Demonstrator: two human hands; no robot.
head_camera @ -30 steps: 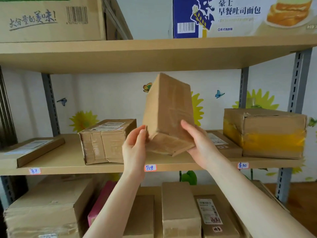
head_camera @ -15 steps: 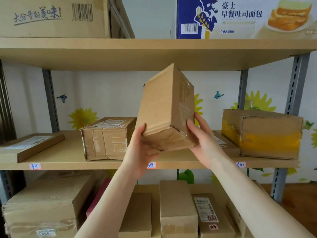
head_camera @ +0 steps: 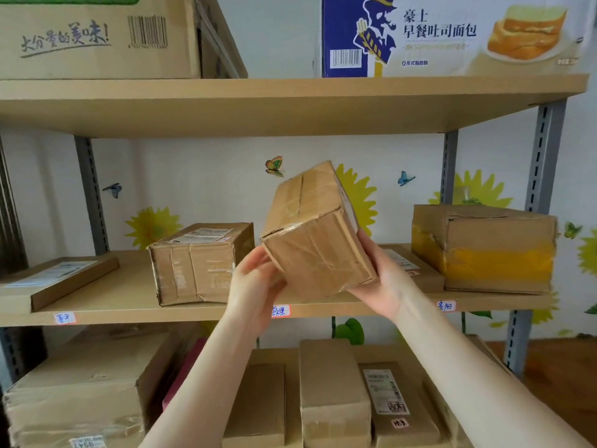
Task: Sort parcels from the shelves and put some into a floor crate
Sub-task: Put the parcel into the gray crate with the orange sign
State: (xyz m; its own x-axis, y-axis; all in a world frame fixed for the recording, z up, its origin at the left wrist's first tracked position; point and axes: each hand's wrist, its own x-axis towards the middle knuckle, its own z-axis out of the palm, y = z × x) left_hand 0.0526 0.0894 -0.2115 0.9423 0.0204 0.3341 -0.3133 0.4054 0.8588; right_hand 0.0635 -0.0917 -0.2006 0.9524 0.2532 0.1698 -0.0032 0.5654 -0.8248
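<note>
A brown taped cardboard parcel point(head_camera: 315, 231) is held tilted in the air in front of the middle shelf point(head_camera: 129, 295). My left hand point(head_camera: 255, 286) grips its lower left corner from below. My right hand point(head_camera: 384, 279) holds its right side, fingers curled along the edge. The parcel's small end face points toward me. No floor crate is in view.
On the middle shelf lie a flat parcel point(head_camera: 55, 279) at the left, a labelled box point(head_camera: 200, 263), a flat parcel point(head_camera: 416, 273) behind my right hand, and a yellow-taped box point(head_camera: 484, 247). Large cartons stand on the top shelf point(head_camera: 290, 101). Several parcels fill the bottom shelf.
The parcel has tipped from nearly upright to lying tilted, its end face now toward me. Both hands shifted with it, the left one moving under the lower corner.
</note>
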